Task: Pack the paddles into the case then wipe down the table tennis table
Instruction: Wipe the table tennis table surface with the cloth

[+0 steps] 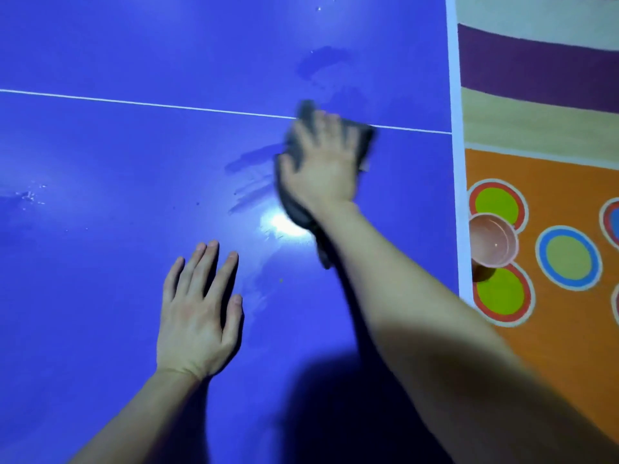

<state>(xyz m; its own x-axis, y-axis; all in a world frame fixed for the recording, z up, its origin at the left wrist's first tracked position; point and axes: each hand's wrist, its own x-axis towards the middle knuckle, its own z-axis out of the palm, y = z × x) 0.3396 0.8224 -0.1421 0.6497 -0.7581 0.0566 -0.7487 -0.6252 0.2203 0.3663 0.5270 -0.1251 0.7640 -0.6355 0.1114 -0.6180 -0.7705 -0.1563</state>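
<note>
The blue table tennis table fills most of the view, with a thin white line across it. My right hand lies flat with spread fingers on a dark grey cloth and presses it onto the table near the white line. The hand and cloth are motion-blurred. Wet streaks show on the surface left of the cloth and above it. My left hand rests flat on the table, fingers straight, holding nothing. No paddles or case are in view.
The table's white right edge runs top to bottom. Beyond it lies a floor mat with orange ground and coloured circles. A small pink bowl stands on the mat close to the table's edge.
</note>
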